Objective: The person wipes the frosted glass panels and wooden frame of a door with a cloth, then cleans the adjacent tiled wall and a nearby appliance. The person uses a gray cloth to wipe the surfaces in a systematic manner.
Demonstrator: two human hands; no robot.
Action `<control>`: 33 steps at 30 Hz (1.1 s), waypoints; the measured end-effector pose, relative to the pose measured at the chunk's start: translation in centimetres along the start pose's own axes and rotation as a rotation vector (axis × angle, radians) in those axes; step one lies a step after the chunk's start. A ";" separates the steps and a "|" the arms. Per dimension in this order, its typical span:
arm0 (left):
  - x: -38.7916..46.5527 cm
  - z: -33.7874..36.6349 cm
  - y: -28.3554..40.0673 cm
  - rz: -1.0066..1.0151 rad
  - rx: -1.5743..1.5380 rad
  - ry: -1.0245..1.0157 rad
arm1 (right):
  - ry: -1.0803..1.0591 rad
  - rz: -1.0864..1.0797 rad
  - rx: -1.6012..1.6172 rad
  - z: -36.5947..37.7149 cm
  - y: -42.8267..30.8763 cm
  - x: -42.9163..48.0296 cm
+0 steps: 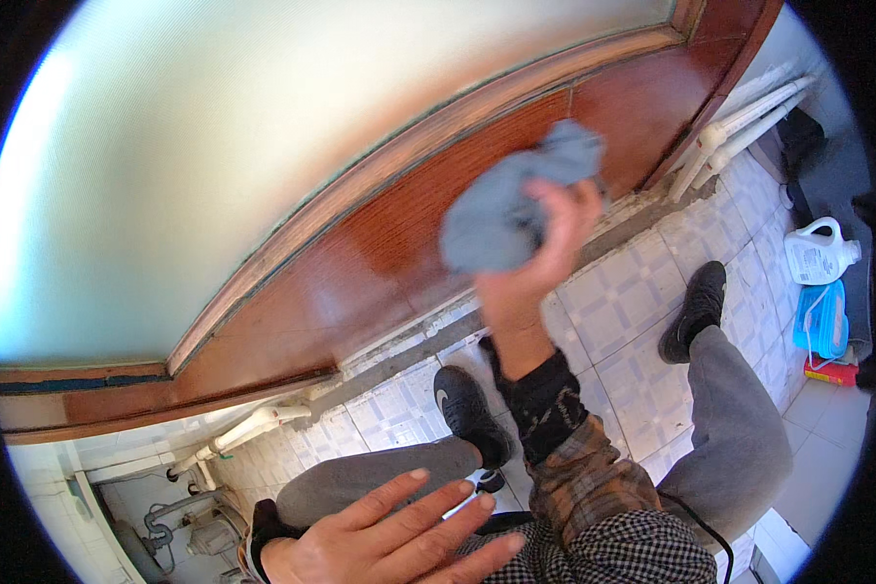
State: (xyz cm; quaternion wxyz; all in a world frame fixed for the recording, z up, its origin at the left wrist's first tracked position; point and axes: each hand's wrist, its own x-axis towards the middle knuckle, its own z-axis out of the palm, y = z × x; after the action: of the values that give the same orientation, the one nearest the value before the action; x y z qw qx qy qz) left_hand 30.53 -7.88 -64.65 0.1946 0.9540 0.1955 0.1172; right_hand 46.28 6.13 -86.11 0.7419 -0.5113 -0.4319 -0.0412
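My right hand (547, 237) grips a bunched grey-blue cloth (493, 208) against the lower wooden panel (379, 241) of a door with a frosted glass pane (277, 131). Both hand and cloth are blurred. Part of the panel around the cloth looks darker and wet. At the bottom of the view my left hand (401, 529) hangs above my lap, palm down, fingers spread, holding nothing.
My black shoes (471, 409) stand on patterned floor tiles (620, 306). White pipes (737, 139) run beside the door at right, more pipes (252, 431) at lower left. A white jug (821, 252) and a blue plastic container (821, 321) lie at far right.
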 end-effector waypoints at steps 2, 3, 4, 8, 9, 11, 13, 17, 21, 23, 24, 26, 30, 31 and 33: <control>0.0 0.0 0.1 -0.033 -0.046 -0.038 | 0.101 0.142 0.054 0.4 0.5 0.3; 0.1 -0.1 0.2 -0.039 -0.064 -0.045 | 0.126 0.172 0.091 1.2 -0.1 -0.7; 0.4 0.1 0.1 -0.038 -0.064 -0.020 | 0.117 0.253 0.101 2.2 -1.0 -2.4; 2.0 0.6 -0.3 -0.023 -0.038 0.065 | -0.357 -0.037 0.135 3.4 -5.1 -13.2; 2.2 0.4 -0.3 -0.026 -0.040 0.007 | -0.527 -0.028 0.217 3.1 -4.9 -14.9; 2.5 0.2 -0.4 -0.027 -0.047 -0.045 | -0.623 -0.102 0.144 2.5 -3.3 -16.3; 2.4 0.0 -0.4 -0.033 -0.048 -0.045 | -0.509 -0.150 0.102 1.4 -0.3 -14.6; 1.6 -0.3 -0.4 -0.054 -0.063 -0.043 | -0.281 0.249 0.010 -1.1 4.7 -9.1; 1.3 -0.3 -0.5 -0.054 -0.073 -0.039 | 0.015 0.506 0.160 0.0 5.2 -10.5; 1.5 -0.3 -0.5 -0.067 -0.052 -0.089 | 0.038 0.486 0.103 2.2 3.1 -15.1; 1.6 -0.3 -0.5 -0.085 -0.028 -0.140 | -0.072 0.540 0.090 2.7 2.1 -17.6; 1.9 -0.2 -0.4 -0.118 -0.011 -0.182 | -0.222 0.695 0.138 3.7 0.1 -22.7; 2.2 0.4 -0.5 -0.160 0.001 -0.163 | -0.347 0.973 0.254 2.9 2.2 -25.7; 2.2 0.4 -0.5 -0.171 0.010 -0.163 | -0.331 1.060 0.192 1.9 4.4 -24.1; 2.0 0.4 -0.6 -0.176 0.031 -0.129 | -0.027 1.195 0.232 -0.5 9.3 -19.4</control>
State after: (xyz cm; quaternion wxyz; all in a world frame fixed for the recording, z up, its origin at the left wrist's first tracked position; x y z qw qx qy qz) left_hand 32.28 -6.66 -64.96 0.2013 0.9417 0.2674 0.0351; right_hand 39.16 2.75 -106.13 0.6820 -0.5816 -0.0811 0.4360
